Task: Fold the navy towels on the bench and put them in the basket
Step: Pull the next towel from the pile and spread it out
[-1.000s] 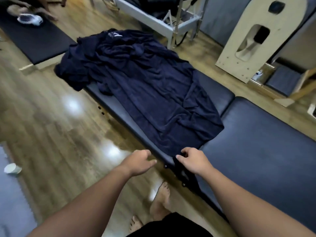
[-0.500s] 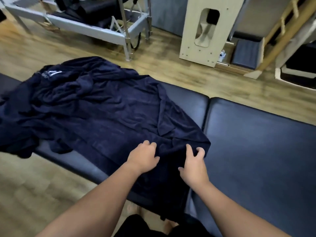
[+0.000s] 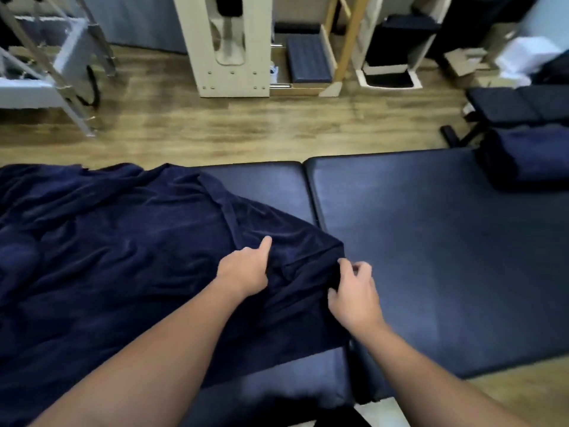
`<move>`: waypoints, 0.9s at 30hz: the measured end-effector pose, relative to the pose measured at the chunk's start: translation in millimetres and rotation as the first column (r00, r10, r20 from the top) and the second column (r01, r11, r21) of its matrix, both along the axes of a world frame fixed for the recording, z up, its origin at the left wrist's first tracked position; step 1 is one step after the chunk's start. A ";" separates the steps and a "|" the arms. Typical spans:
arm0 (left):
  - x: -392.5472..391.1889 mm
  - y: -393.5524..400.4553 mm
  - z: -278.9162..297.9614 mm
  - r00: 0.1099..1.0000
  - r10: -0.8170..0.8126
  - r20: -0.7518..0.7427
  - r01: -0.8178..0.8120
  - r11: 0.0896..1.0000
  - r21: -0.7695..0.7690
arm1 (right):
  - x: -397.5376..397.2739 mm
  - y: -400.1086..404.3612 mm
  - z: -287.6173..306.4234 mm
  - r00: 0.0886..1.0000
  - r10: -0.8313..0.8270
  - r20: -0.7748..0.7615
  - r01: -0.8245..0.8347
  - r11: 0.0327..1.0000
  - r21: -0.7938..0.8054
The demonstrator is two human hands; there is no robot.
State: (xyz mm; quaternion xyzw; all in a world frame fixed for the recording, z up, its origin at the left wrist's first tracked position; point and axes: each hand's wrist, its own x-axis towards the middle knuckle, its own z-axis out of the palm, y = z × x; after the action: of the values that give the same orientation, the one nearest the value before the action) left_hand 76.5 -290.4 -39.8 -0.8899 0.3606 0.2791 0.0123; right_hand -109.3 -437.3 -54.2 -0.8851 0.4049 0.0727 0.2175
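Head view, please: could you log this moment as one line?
left hand: on navy terry towel | right hand: pinching towel corner | dark padded bench

We saw a long padded bench (image 3: 431, 241) upholstered in dark blue-black vinyl, made of two cushions that met at a seam near the middle, standing on a wood-plank floor (image 3: 246, 131). A pile of rumpled navy towels (image 3: 107, 241) lay spread over the left cushion, its nearest corner reaching just up to the seam. The right cushion lay bare apart from a dark folded bundle (image 3: 526, 155) at its far right corner, too blurred for us to identify.
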 end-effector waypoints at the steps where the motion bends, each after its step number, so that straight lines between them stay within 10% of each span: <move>1: 4.8 -3.4 0.9 0.998 -0.057 0.019 0.056 0.997 0.048 | -5.7 7.9 -1.3 0.997 -0.051 -0.061 0.052 0.999 0.017; 5: 16.4 -18.6 1.5 0.984 -0.144 0.106 0.138 0.988 0.066 | -19.8 34.6 -0.7 0.971 -0.093 -0.221 0.092 0.996 -0.014; 12: 42.5 -46.0 15.6 0.985 -0.008 0.172 0.047 0.974 -0.224 | -35.7 38.7 -1.4 0.952 -0.226 0.208 0.220 0.974 0.051; 27: -24.7 -216.8 37.0 0.989 -0.138 0.048 0.144 0.872 -0.468 | -165.0 -86.2 13.3 0.910 -0.386 -0.149 0.357 0.915 -0.186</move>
State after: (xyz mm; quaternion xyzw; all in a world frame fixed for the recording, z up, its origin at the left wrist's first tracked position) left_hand 51.8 -507.1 -2.8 -0.8394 0.4812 0.1760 -0.1813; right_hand -274.3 -523.5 -40.9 -0.7953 0.5888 0.0793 0.1202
